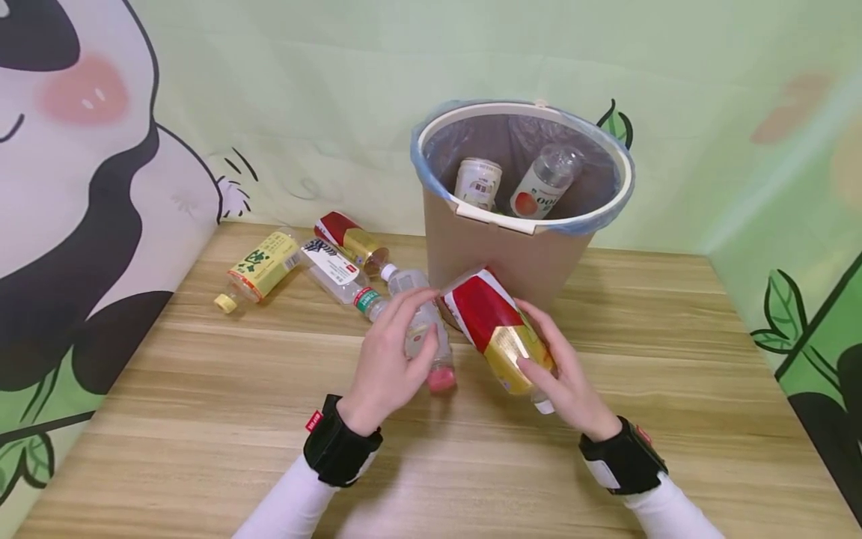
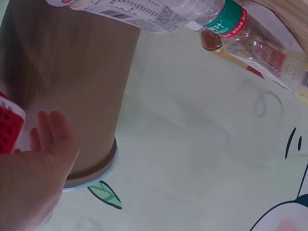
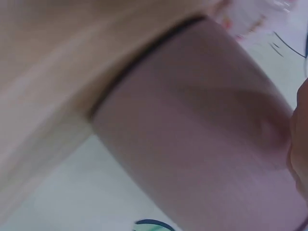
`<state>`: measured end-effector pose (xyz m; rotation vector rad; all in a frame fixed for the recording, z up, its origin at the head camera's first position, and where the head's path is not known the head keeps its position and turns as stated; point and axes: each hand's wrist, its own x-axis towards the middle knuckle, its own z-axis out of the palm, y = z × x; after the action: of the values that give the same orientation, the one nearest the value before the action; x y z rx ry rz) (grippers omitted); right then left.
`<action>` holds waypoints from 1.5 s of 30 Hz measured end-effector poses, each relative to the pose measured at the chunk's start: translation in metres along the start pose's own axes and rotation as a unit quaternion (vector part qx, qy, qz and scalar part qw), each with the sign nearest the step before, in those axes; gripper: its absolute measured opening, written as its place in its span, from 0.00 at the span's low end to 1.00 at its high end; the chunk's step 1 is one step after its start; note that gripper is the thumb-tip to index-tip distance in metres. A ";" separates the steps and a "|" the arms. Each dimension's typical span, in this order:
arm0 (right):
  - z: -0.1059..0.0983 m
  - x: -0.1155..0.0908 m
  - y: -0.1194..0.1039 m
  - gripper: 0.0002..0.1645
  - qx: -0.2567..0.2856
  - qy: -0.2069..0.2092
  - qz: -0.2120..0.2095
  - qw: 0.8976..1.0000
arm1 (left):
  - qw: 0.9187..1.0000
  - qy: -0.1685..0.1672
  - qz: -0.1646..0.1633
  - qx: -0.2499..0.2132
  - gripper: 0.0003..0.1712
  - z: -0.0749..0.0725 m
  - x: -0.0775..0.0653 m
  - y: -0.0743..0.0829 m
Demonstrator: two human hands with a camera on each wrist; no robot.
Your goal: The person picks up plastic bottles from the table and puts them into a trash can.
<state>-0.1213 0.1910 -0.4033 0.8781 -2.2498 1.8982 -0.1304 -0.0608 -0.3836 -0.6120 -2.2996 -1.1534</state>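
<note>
My right hand [image 1: 569, 374] grips a plastic bottle [image 1: 494, 329] with a red and gold label, thumb on the near side and fingers around the far side. The bottle is tilted in front of the bin, its white cap toward me at the lower right. My left hand [image 1: 390, 359] hovers by the bottle's upper left end, fingers loosely bent and holding nothing. Beneath it lies a clear bottle [image 1: 441, 352] with a pink end, partly hidden by the hand. In the left wrist view, a red piece of the held bottle [image 2: 8, 127] shows beside the left fingers.
A brown bin [image 1: 465, 239] lined with a blue bag stands at the back, holding a white can [image 1: 479, 182] and a clear bottle [image 1: 544, 183]. Left on the wooden table lie a yellow-labelled bottle [image 1: 266, 263], a white-labelled bottle [image 1: 333, 269] and another red and gold bottle [image 1: 350, 238].
</note>
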 end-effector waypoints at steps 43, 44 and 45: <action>-0.035 0.162 -0.133 0.45 -0.055 0.214 0.012 0.975 | 0.999 0.018 -0.006 -0.036 0.27 -0.006 0.007 0.002; -0.036 0.163 -0.132 0.45 -0.080 0.211 0.015 0.974 | 0.999 0.018 -0.006 -0.034 0.27 -0.006 0.007 0.002; -0.037 0.163 -0.131 0.45 -0.105 0.206 0.019 0.973 | 0.999 0.018 -0.005 -0.032 0.27 -0.006 0.007 0.002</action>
<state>-0.2082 0.1539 -0.2134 0.3714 -2.1634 1.6285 -0.1337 -0.0634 -0.3754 -0.5984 -2.2445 -1.2380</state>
